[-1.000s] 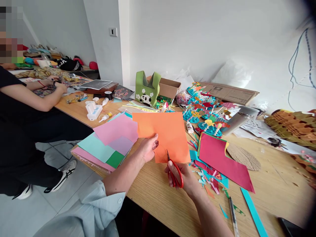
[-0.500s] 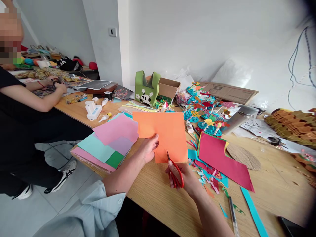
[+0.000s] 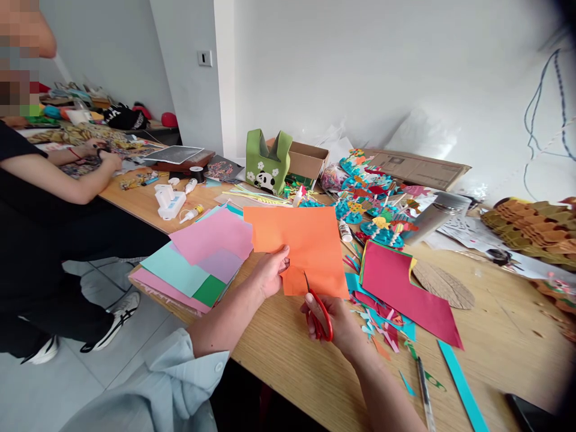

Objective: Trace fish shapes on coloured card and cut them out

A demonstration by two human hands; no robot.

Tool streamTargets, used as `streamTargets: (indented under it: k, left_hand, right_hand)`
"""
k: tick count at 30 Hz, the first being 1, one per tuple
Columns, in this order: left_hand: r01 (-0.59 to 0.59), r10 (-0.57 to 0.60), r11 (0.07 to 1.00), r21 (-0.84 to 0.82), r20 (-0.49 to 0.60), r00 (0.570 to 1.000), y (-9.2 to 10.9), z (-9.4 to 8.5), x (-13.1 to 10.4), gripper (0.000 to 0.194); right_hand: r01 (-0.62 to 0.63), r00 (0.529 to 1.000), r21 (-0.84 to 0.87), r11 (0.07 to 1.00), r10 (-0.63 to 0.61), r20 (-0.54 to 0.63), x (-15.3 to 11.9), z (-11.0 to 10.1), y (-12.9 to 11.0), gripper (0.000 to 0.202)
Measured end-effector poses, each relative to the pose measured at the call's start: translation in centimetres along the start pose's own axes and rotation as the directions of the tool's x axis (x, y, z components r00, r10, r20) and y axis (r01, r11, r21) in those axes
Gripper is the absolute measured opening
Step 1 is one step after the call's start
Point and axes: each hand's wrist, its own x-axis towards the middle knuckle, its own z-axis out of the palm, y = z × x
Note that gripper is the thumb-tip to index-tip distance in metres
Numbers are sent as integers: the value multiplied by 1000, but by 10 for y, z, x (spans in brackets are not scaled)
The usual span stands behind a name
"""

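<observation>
A sheet of orange paper is held above the table, its left side stepped where a piece is cut away. My left hand pinches the paper at its lower left, thumb on top. In my right hand are red-handled scissors, fingers wrapped round the loops. Their blades lie at the paper's lower edge and point up into it. To the right lies a stepped piece of dark red paper over other coloured sheets. Small paper scraps are strewn beside my right hand.
Coloured paper sheets are stacked at the left. Behind stand a green panda bag, a cardboard box and colourful paper fish models. A pen and a phone lie front right. Another person works at the left.
The orange paper's lower right part has shifted slightly right and its surface has bent a little. Both hands stay nearly in place, still gripping paper and scissors.
</observation>
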Motion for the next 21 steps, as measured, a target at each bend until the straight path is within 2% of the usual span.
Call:
streamTargets:
  k: [4,10,15,21]
  left_hand:
    - [-14,14,1000,15,0,1000,0,0,1,29]
    - [-36,36,999,30,3,999,-1,0,1,35]
    - [-52,51,998,37,22,998,-2,-1,2,39]
    - [-59,57,997,40,34,998,-3,-2,3,43]
  right_hand:
    - [18,1000,6,1000,-19,7,0,0,2,61]
    - [19,1000,26,999,-19,-3,0,1,2,59]
    - [55,998,-31,998,-55,-10,1,1,3,60]
    - [21,1000,-8,1000,-21,-22,0,1,1,61]
